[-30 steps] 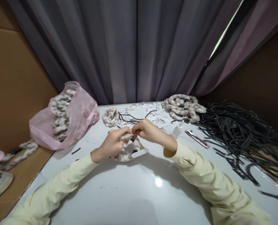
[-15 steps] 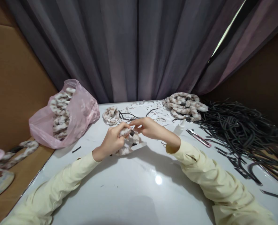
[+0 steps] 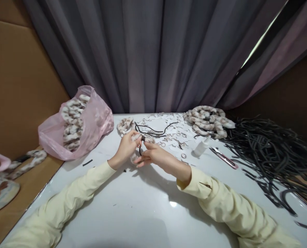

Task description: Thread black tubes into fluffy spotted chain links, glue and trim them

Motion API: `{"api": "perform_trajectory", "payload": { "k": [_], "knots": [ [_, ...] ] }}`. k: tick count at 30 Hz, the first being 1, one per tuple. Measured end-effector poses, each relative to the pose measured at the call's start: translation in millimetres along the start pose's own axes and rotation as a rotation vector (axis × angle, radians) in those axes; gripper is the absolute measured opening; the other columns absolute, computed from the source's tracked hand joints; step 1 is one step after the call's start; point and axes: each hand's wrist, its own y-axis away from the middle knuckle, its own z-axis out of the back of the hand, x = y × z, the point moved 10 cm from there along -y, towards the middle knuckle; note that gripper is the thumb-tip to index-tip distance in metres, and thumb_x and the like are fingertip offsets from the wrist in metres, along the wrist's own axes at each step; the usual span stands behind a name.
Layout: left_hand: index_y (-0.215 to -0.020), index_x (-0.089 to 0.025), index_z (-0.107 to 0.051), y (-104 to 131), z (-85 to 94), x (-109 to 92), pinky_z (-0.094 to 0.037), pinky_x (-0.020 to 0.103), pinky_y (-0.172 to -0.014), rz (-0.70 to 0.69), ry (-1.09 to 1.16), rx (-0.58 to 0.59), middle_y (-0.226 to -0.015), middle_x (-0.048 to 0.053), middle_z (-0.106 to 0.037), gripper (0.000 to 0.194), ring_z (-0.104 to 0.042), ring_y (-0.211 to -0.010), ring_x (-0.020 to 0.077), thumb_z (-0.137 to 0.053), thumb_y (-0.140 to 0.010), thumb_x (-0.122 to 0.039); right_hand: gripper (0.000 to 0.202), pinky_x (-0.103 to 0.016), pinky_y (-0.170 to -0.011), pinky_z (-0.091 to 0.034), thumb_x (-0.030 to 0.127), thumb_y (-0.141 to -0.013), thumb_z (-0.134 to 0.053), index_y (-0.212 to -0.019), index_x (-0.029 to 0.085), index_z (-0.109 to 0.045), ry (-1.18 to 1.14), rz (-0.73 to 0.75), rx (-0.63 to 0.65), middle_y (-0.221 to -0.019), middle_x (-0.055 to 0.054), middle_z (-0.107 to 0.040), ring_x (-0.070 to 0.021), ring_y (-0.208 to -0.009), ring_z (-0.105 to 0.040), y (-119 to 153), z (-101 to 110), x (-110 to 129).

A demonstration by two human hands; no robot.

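Note:
Over the middle of the white table, a fluffy white-and-brown plush tube (image 3: 150, 140) is between my hands. A short black band (image 3: 143, 138) wraps round it, and a thin black cord curves down below. My left hand (image 3: 125, 148) is closed on the tube, pinching it just left of the band. From the other side, the thumb and index finger of my right hand (image 3: 164, 159) grip the tube, while its other fingers stretch out underneath. The lower part of the tube is partly hidden behind my fingers.
A pink plastic bag (image 3: 101, 119) of plush tubes stands left. Beyond my hands lie a plush coil (image 3: 125, 126), black cords (image 3: 149, 132) and scattered small rings. To the right are a white bottle (image 3: 202, 146), a box cutter (image 3: 224, 157), a plush pile (image 3: 207, 119) and heaped black cords (image 3: 267, 155).
My right hand has come down and turned, its fingers now stretched below the tube. The white strip seen by the tube is no longer visible. The view has shifted slightly.

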Motion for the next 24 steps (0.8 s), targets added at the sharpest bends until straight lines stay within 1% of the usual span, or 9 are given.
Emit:
{"api": "perform_trajectory", "payload": {
  "k": [2,5,9,11,13,16,18,21,24],
  "knots": [
    [-0.078,-0.017,-0.052,4,2.5,-11,-0.037,0.022,-0.053,-0.052,-0.056,-0.015,-0.057,-0.004,-0.054,0.008,-0.05,-0.052,0.0116,-0.053,-0.077,-0.025,0.04,-0.031,-0.064,-0.055,0.004,-0.076,-0.043,-0.116,0.011,-0.041,-0.147,0.049,0.034,-0.086,-0.007,-0.057,-0.0141,-0.064,-0.063,-2,-7,1],
    [-0.083,-0.018,-0.053,8,5.2,-20,-0.035,0.021,-0.047,-0.085,-0.129,-0.03,-0.056,-0.005,-0.054,0.008,-0.046,-0.045,0.0105,-0.052,-0.077,-0.024,0.023,-0.028,-0.065,-0.053,0.006,-0.075,-0.048,-0.097,0.013,-0.049,-0.287,0.161,0.05,-0.085,-0.005,-0.056,-0.0118,-0.065,-0.061,-2,-10,7],
    [-0.088,-0.019,-0.053,11,7.3,-23,-0.036,0.021,-0.044,-0.122,-0.209,-0.04,-0.055,-0.005,-0.055,0.012,-0.048,-0.041,0.0112,-0.05,-0.076,-0.02,0.008,-0.023,-0.068,-0.048,0.012,-0.075,-0.055,-0.081,0.015,-0.051,-0.256,0.229,-0.033,-0.075,0.0,-0.056,-0.0092,-0.066,-0.057,-2,-2,10],
    [-0.092,-0.02,-0.053,14,6.8,-29,-0.037,0.022,-0.046,-0.199,-0.299,-0.04,-0.055,-0.005,-0.055,0.023,-0.05,-0.042,0.0119,-0.048,-0.071,-0.012,0.004,-0.021,-0.064,-0.046,0.015,-0.078,-0.054,-0.075,0.014,-0.051,-0.132,0.255,-0.052,-0.068,0.001,-0.055,-0.0084,-0.061,-0.055,0,0,13],
    [-0.096,-0.02,-0.051,18,4.1,-37,-0.038,0.022,-0.049,-0.298,-0.397,-0.028,-0.054,-0.006,-0.054,0.037,-0.052,-0.047,0.0132,-0.046,-0.062,-0.005,0.012,-0.021,-0.059,-0.044,0.017,-0.081,-0.05,-0.069,0.014,-0.05,0.028,0.28,-0.046,-0.06,0.002,-0.052,-0.0081,-0.054,-0.052,2,1,18],
    [-0.094,-0.019,-0.05,24,0.4,-49,-0.039,0.023,-0.054,-0.45,-0.534,-0.038,-0.064,-0.002,-0.059,0.042,-0.056,-0.058,0.016,-0.044,-0.056,-0.003,0.022,-0.021,-0.049,-0.038,0.018,-0.083,-0.044,-0.061,0.016,-0.047,0.283,0.292,-0.066,-0.05,0.004,-0.046,-0.0088,-0.045,-0.045,4,6,26],
    [-0.089,-0.018,-0.051,28,-3.3,-53,-0.04,0.025,-0.058,-0.533,-0.62,-0.051,-0.071,0.002,-0.06,0.037,-0.057,-0.065,0.0179,-0.042,-0.056,-0.003,0.024,-0.021,-0.047,-0.031,0.012,-0.079,-0.045,-0.056,0.016,-0.044,0.512,0.366,-0.136,-0.047,0.004,-0.042,-0.0088,-0.045,-0.04,8,11,38],
    [-0.083,-0.018,-0.051,31,-13.2,-50,-0.039,0.026,-0.059,-0.574,-0.7,-0.016,-0.07,0.004,-0.058,0.035,-0.055,-0.067,0.0192,-0.037,-0.056,-0.001,0.025,-0.023,-0.049,-0.022,0.0,-0.064,-0.046,-0.048,0.017,-0.037,0.976,0.512,-0.221,-0.044,0.004,-0.034,-0.0084,-0.046,-0.031,17,7,55],
    [-0.077,-0.018,-0.051,32,-21.7,-44,-0.035,0.026,-0.056,-0.556,-0.711,0.036,-0.065,0.003,-0.054,0.031,-0.051,-0.062,0.0187,-0.036,-0.056,-0.001,0.021,-0.025,-0.049,-0.018,0.0,-0.057,-0.046,-0.049,0.017,-0.037,1.313,0.489,-0.209,-0.045,0.003,-0.035,-0.009,-0.046,-0.027,20,0,53]
  ]
}}
